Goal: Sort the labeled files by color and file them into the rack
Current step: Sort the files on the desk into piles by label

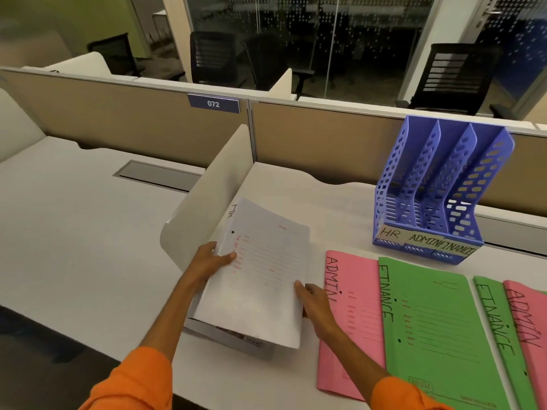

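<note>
Your left hand: fingers grasping white file at its left edge.
Your right hand: fingers gripping its right edge.
Rack: blue, empty, labelled HR, ADMIN, FINANCE.

The printed red text on the white file was too faint to read. Most fingers of the left hand lay hidden behind that file, and whatever lay beneath it was largely covered. The right-hand pink file and the second green file were cut off by the frame edge. The first green file overlapped part of the left pink file.
</note>
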A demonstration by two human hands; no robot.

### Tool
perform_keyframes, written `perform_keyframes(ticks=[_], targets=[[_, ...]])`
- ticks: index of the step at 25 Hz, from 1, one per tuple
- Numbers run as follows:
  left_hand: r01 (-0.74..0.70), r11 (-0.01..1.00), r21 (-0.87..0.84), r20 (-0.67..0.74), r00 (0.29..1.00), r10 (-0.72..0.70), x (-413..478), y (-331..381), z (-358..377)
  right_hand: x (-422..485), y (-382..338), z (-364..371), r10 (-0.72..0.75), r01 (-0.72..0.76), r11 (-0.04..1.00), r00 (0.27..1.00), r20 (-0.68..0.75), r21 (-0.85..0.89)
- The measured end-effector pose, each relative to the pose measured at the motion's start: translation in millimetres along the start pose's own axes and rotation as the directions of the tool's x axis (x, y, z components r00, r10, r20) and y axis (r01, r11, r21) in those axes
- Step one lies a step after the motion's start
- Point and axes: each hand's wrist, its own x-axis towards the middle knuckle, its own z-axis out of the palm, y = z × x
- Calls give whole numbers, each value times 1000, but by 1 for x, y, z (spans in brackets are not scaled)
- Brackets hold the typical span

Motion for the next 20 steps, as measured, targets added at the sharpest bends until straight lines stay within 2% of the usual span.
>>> perform_keyframes(ticks=[5, 9, 13, 15, 18, 20], targets=[[-10, 969, 247, -98, 995, 35, 23, -40, -3, 9, 10, 31, 71, -77, 988, 996, -52, -135], [19, 917, 398, -154, 987, 47, 34, -60, 7, 13, 16, 36, 28, -53, 957, 995, -92, -284], [68, 857, 511, -204, 978, 44, 36, -67, 16, 14, 15, 36, -32, -6, 890, 997, -75, -457], [117, 780, 614, -243, 969, 46, 33, -65, 21, 14, 16, 33, -51, 12, 862, 997, -65, -507], [176, 571, 802, -307, 941, 143, 26, -58, 39, 12, 15, 27, -58, 19, 855, 997, -58, -518], [83, 588, 805, -277, 928, 249, 22, -53, 62, 9, 13, 21, -124, 63, 795, 991, -59, -604]])
